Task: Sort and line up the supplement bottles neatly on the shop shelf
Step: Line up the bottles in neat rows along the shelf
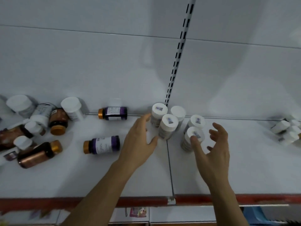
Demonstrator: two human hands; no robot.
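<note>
The brown bottles (6, 137) at the left edge are cut off. The white bottles (286, 130) far right are blurry — too smeared to count. The cap stickers (158, 108) are too small to read. The right hand (211, 149) hides part of the front bottle (187, 141).

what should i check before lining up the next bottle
1. Left hand free: ok, open beside the white bottles.
2. Right hand free: ok, open, thumb by one white cap.
3. White bottles by the hands upright: ok, five stand.
4. White bottles in a row: not ok, bunched.
5. Purple bottles upright: not ok, two lie flat.
6. Left pile sorted: not ok, mixed heap.
</note>
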